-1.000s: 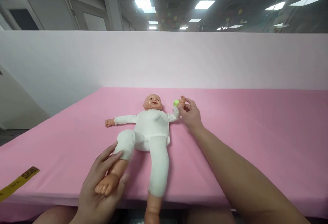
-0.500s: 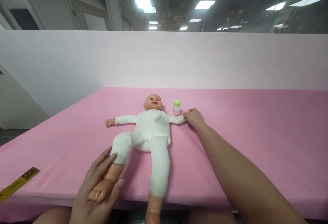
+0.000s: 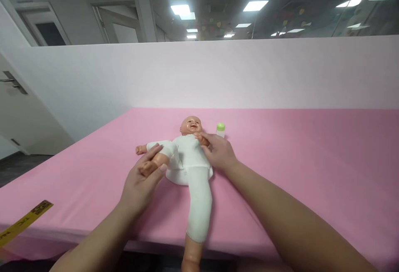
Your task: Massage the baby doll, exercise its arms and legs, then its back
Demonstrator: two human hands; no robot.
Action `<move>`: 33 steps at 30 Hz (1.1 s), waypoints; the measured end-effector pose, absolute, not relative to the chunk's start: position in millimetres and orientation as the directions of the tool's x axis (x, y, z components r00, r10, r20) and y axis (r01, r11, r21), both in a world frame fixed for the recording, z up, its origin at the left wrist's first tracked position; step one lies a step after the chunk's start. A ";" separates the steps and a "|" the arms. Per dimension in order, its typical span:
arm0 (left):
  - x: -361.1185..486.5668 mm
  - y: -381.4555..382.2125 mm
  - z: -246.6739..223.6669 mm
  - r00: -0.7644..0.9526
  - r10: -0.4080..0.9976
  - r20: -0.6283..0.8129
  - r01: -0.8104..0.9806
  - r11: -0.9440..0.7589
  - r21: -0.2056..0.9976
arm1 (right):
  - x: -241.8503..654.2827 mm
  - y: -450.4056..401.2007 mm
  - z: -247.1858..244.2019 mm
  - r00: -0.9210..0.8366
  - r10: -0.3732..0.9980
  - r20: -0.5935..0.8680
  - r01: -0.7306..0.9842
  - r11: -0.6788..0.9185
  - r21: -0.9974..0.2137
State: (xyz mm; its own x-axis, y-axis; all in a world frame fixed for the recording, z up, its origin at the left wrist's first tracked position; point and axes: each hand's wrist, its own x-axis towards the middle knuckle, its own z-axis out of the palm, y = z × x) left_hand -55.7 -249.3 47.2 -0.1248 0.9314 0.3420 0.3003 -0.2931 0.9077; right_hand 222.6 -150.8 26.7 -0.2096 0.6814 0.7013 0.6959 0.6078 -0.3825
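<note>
A baby doll point(image 3: 191, 151) with a white cloth body lies on its back, head toward the wall. My left hand point(image 3: 141, 176) is closed around the lower leg on the left side of the view, which is bent up over the doll's belly. On the other side my right hand point(image 3: 220, 149) grips the doll's forearm, folded in over the chest with its small fist below the chin. The other leg point(image 3: 199, 205) lies straight, its foot past the front edge. Out to the left stretches the free arm point(image 3: 152, 145).
The doll lies on a pink-covered table point(image 3: 299, 160). A small bottle with a green lid point(image 3: 220, 127) stands beside the doll's head. A yellow printed strip point(image 3: 26, 224) lies at the front left. A white wall point(image 3: 249, 72) rises behind.
My left hand has pushed the held leg up and bent it toward the belly. My right hand has brought the doll's arm from outstretched to across the chest. The view has shifted slightly.
</note>
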 end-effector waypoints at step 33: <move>-98.4 -333.7 6.5 -0.153 0.928 0.340 0.480 -0.231 0.846 | 327.9 -92.9 0.2 0.388 0.917 0.093 0.190 0.019 -0.982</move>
